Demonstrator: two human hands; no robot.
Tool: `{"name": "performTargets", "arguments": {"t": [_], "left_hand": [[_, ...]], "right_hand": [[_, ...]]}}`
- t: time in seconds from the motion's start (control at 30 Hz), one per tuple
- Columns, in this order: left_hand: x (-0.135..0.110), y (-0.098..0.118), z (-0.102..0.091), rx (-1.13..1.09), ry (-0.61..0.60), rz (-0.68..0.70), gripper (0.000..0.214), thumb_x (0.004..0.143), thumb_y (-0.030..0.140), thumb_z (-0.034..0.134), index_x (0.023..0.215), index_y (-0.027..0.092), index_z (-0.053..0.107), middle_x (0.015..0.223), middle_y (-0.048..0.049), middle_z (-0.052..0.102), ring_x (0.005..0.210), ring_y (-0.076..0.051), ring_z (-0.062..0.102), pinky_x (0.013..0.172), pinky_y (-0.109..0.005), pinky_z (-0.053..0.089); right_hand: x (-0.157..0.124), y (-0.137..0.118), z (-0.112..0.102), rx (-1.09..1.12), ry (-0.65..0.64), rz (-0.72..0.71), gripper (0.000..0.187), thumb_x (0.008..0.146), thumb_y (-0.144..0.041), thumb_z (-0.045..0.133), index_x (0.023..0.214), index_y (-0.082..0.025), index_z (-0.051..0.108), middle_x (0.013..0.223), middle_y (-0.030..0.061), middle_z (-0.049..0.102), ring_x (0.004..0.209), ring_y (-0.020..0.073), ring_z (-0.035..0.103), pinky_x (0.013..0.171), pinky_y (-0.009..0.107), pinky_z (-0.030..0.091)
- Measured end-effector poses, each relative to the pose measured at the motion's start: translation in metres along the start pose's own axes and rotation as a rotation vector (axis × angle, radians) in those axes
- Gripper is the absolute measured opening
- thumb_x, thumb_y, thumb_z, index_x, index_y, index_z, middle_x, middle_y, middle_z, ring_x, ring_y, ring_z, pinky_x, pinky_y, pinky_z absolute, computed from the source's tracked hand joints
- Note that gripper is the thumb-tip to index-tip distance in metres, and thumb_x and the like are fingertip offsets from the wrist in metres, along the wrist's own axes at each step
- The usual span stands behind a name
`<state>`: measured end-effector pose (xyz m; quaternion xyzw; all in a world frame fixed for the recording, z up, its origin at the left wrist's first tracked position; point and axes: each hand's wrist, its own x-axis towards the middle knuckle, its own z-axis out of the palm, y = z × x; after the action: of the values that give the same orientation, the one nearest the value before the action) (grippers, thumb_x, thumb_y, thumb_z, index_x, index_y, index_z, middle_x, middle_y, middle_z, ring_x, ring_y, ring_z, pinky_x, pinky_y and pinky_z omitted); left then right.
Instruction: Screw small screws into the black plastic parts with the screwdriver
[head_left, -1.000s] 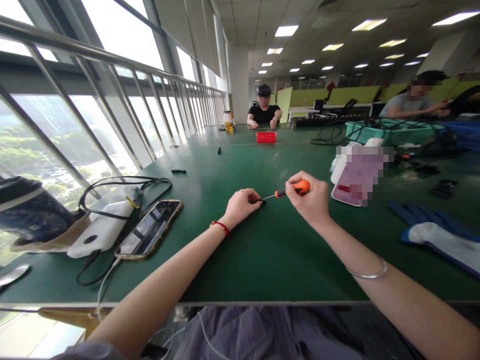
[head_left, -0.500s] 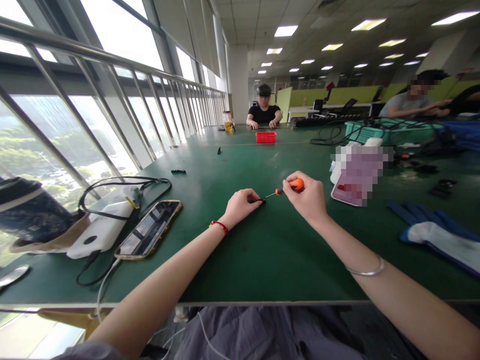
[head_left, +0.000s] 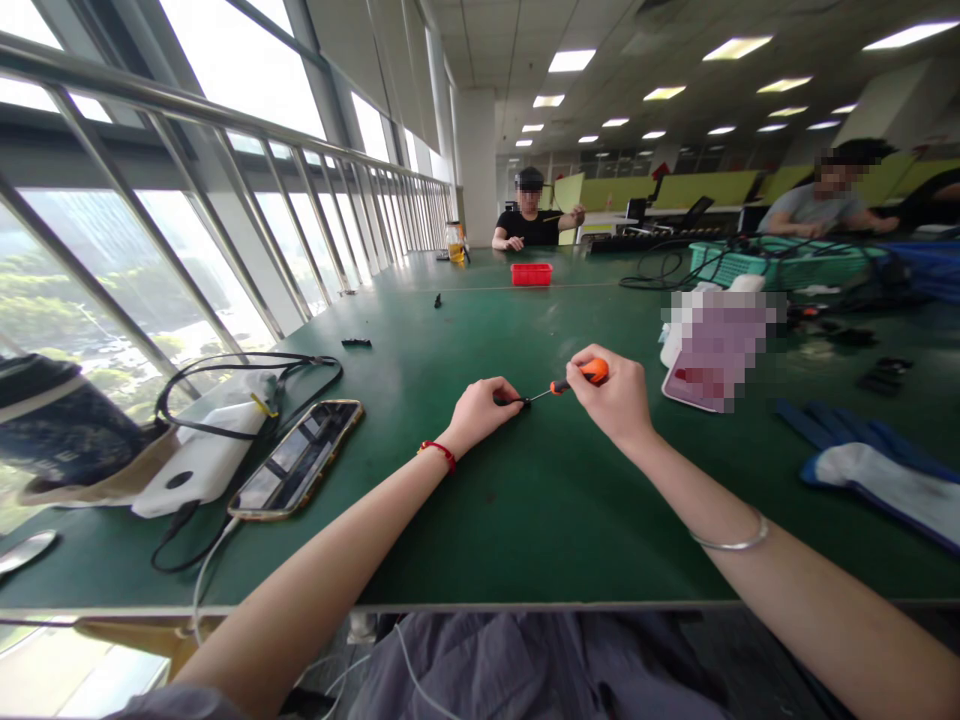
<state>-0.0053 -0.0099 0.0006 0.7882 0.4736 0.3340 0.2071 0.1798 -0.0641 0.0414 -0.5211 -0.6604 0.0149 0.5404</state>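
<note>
Left hand low on green surface, pinching a small black part; right hand grips an orange-and-black screwdriver, shaft slanting down leftward, tip at the part's right end; exact contact too small to resolve. To the left: phone, screen up; white device beside it; black cable looped over the device; to the right: pink object, partly pixelated; blue-and-white glove. Farther back: red basket; beyond it, a person in a black top, one hand raised; teal basket with cables at right.
</note>
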Motion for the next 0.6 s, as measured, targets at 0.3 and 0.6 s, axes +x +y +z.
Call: {"name": "performTargets", "arguments": {"t": [0.3,0.6], "left_hand": [[0.0003,-0.0028,0.0004,-0.022,-0.003,0.006,0.013,0.071,0.03,0.064,0.075,0.018,0.066,0.081,-0.0025,0.07,0.078,-0.017,0.063,0.075,-0.028,0.05],[0.0024,-0.0079,0.0002,-0.112,-0.029,0.016,0.014,0.071,0.029,0.065,0.074,0.016,0.067,0.08,-0.0038,0.07,0.077,-0.016,0.063,0.075,-0.028,0.049]], "right_hand": [[-0.0006,-0.0018,0.0005,0.007,0.01,0.003,0.018,0.073,-0.032,0.052,0.06,-0.021,0.055,0.053,-0.0012,0.056,0.051,0.0132,0.049,0.053,0.025,0.036],[-0.0007,-0.0046,-0.0077,-0.002,0.082,-0.064,0.019,0.076,-0.033,0.051,0.062,-0.021,0.054,0.056,0.0003,0.058,0.051,0.0134,0.05,0.052,0.025,0.037]]}}
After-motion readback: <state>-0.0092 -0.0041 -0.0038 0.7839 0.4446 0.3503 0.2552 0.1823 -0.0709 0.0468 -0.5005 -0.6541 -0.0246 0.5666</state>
